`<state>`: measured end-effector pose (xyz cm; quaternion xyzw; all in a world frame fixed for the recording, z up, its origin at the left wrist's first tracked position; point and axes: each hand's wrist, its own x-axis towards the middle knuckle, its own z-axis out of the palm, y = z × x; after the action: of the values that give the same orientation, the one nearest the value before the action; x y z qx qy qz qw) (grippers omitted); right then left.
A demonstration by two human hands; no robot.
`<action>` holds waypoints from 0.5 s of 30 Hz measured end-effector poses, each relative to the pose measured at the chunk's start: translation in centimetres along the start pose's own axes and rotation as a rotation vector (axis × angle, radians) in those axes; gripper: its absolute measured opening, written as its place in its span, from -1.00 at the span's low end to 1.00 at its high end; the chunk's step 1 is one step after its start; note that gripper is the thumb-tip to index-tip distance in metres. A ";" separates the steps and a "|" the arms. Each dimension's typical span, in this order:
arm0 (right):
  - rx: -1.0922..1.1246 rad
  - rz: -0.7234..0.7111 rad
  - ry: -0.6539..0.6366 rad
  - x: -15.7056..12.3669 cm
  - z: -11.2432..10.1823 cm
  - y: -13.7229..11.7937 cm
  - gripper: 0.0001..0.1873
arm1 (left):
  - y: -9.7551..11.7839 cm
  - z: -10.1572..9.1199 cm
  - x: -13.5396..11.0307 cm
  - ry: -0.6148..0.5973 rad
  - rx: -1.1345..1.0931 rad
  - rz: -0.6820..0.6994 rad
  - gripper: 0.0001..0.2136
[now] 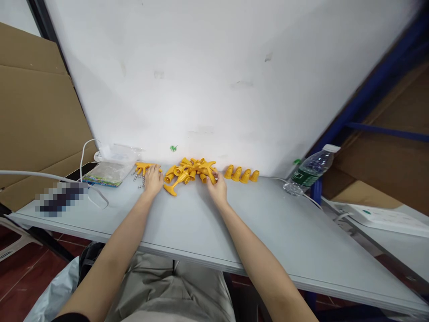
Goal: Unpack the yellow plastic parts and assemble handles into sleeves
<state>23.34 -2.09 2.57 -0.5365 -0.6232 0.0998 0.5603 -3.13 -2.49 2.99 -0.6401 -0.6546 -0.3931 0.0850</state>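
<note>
A pile of yellow plastic parts [192,167] lies at the back of the table, some hollow and cup-shaped, others with branching arms. One T-shaped yellow piece [170,190] sticks out toward me at the pile's front left. My right hand [217,188] is at the pile's right side, its fingers closed around a yellow plastic part [211,173]. To the left, my left hand [154,180] rests with fingers extended over a few smaller yellow pieces [141,166]. Small metal screws [140,180] are scattered beside it; what lies under the palm is hidden.
Several yellow cup-shaped parts [241,173] stand in a row right of the pile. Clear plastic bags [112,172], a white cable [100,197] and a blurred dark object [62,197] are on the left. A water bottle [310,172] leans at the right, near a power strip [385,218].
</note>
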 end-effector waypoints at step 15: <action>-0.310 -0.730 -0.250 -0.5 -0.6 -2.5 -0.68 | 5.6 -0.1 -1.9 -0.046 -0.057 0.478 -0.62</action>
<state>22.34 -3.77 4.31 -0.3420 -0.8434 -0.1358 0.3915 2.19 -4.77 4.15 -0.7878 -0.4747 -0.3655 0.1427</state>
